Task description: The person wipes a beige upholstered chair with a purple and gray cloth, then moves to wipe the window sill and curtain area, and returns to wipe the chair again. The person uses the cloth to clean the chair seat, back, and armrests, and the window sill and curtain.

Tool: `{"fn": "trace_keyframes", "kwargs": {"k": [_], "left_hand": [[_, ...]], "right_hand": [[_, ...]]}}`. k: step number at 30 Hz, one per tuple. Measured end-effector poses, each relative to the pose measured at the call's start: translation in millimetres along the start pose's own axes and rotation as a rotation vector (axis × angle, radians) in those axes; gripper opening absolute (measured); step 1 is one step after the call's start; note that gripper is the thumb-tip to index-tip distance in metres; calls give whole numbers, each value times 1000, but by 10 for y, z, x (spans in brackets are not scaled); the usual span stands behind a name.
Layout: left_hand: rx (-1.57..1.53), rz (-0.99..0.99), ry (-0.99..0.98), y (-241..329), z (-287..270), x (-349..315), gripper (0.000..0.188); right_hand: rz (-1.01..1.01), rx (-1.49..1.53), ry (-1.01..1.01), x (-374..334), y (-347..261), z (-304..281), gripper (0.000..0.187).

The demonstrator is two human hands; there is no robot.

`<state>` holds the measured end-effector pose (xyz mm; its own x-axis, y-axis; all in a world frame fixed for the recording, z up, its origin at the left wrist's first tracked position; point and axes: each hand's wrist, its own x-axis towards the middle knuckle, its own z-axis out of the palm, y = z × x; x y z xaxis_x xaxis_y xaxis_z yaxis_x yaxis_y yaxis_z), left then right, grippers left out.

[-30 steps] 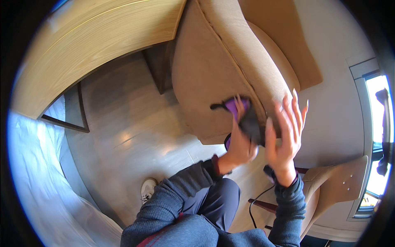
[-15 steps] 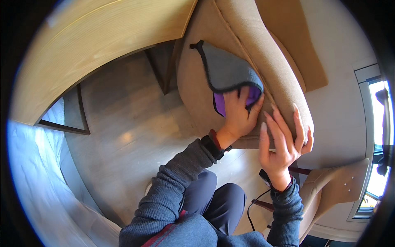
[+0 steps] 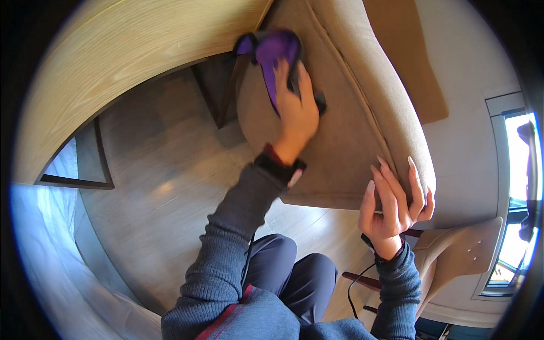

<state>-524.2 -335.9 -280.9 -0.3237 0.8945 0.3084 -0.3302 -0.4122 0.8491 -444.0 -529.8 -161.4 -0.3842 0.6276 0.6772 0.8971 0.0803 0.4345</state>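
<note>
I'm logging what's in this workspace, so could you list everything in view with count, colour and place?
Cloth: one, purple and dark grey, on the upholstered seat
Upholstered seat: one, tan, upper middle
Tabletop: one, light wood, upper left
Table legs: two visible, dark, below the tabletop
Draped fabric: one, white, far left
Panel: one, brown, upper right
Chair: one, tan, lower right
Window: one, bright with dark frame, far right
Cable: one, black, lower right
Floor: grey, centre left
Wall: pale, right
Trousers: one pair, dark grey, bottom middle
Sleeves: two, dark grey, lower edge
Left hand: one, on the cloth
Right hand: one, at the seat's near right corner
</note>
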Motion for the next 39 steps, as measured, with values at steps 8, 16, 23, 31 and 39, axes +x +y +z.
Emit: {"fn": "trace_keyframes", "kwargs": {"k": [8,16,23,31,39], "left_hand": [[60,-3,-516,334,-190,-1787,49],[165,190,27,185,197,-716,48],[16,105,-496,434,-80,-2093,57],[103,-19,199,21,64,-130,64],[15,-83,-360,-12,-312,-1190,50]], "right_hand": [[-83,163,-28,-45,106,-94,16],[-128,95,-45,-93,145,-22,26],[-122,229,-29,-137,33,-86,25],[-237,158,-373,-196,-224,159,35],[-211,79,-240,-174,-321,274,24]]}}
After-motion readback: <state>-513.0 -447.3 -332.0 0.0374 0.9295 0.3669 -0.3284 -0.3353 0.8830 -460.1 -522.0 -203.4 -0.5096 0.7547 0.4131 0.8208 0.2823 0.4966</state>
